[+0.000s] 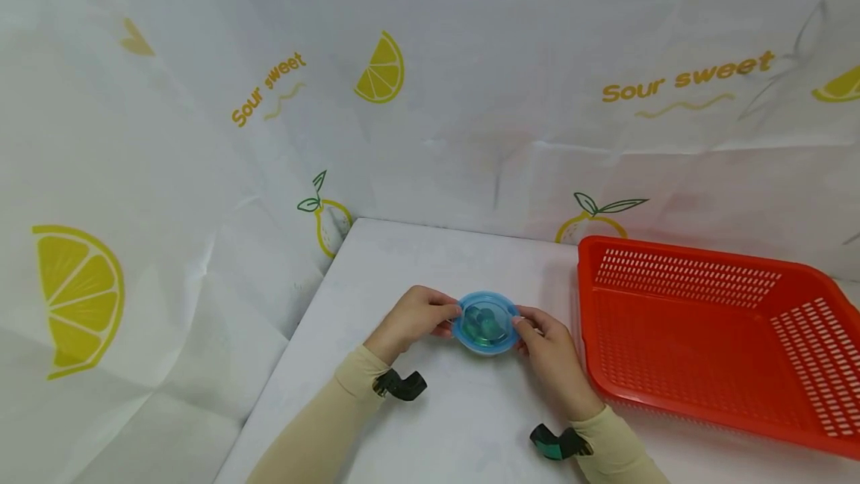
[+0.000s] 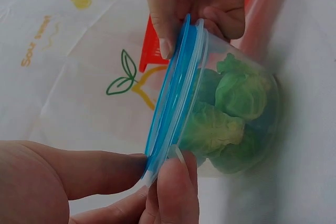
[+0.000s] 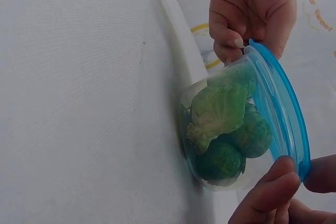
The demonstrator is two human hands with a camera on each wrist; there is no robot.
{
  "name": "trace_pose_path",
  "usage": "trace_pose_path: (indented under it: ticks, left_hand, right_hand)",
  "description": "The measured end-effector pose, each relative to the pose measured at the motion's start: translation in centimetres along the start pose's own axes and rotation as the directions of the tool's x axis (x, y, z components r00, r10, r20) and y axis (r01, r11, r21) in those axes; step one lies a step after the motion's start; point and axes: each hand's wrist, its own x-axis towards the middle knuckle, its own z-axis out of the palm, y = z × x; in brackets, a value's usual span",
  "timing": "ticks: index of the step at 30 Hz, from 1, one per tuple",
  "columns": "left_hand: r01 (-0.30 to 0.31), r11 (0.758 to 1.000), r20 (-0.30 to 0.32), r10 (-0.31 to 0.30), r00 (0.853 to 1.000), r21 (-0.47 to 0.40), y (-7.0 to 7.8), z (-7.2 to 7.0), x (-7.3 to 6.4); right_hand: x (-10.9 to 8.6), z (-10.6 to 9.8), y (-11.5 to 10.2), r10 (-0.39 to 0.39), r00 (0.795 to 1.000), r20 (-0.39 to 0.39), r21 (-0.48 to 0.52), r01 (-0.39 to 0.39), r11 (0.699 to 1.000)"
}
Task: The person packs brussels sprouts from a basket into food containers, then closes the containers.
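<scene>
A clear round food container [image 2: 268, 124] stands on the white table with several Brussels sprouts [image 3: 218, 114] inside. Its translucent blue lid [image 1: 487, 303] sits over the rim. On the left side, my left hand [image 1: 419, 317] pinches the edge, thumb on the lid and fingers under the container's rim. My right hand [image 1: 554, 349] pinches the opposite edge in the same way, thumb on top. Both wrist views show the lid lying against the rim between thumb and fingers.
A red perforated plastic basket [image 1: 678, 334] stands on the table close to the right hand. White sheeting [image 1: 470, 95] printed with lemons hangs behind and to the left of the white table [image 1: 430, 439]. Each wrist carries a small black camera [image 1: 403, 385].
</scene>
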Motion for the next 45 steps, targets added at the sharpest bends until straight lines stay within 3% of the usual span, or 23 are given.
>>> trace_pose_path:
  ticks: [45]
  left_hand:
    - [-0.012,1.0,0.001,0.012,1.0,-0.024,-0.36,0.01,0.24]
  right_hand:
    - [0.26,0.04,0.29,0.004,1.0,-0.006,0.018,-0.004,1.0]
